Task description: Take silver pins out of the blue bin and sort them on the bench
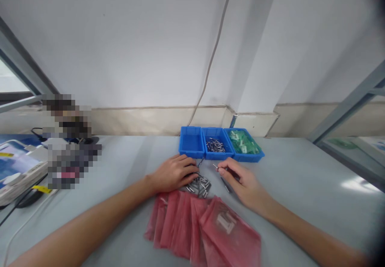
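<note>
My left hand (pixel 177 172) rests on the table with its fingers bent over the upper edge of a loose pile of silvery metal pins (pixel 199 187). A thin metal pin (pixel 200 162) sticks out beyond its fingertips. To the right, my right hand (pixel 239 178) pinches a small metal pin (pixel 215 166) between thumb and fingers. A dark, slim rod (pixel 225 185) shows below that thumb; whether the hand touches it I cannot tell. Several pink plastic bags (pixel 180 225) lie fanned out in front of the pile, the rightmost with a pale piece showing through.
Behind my hands stand an empty blue bin (pixel 191 153), a blue bin of metal pins (pixel 219 156) and a blue bin of green packets (pixel 245 142). Cables and a power strip (pixel 22 183) lie at the left. A person (pixel 70 146), blurred out, is beyond them.
</note>
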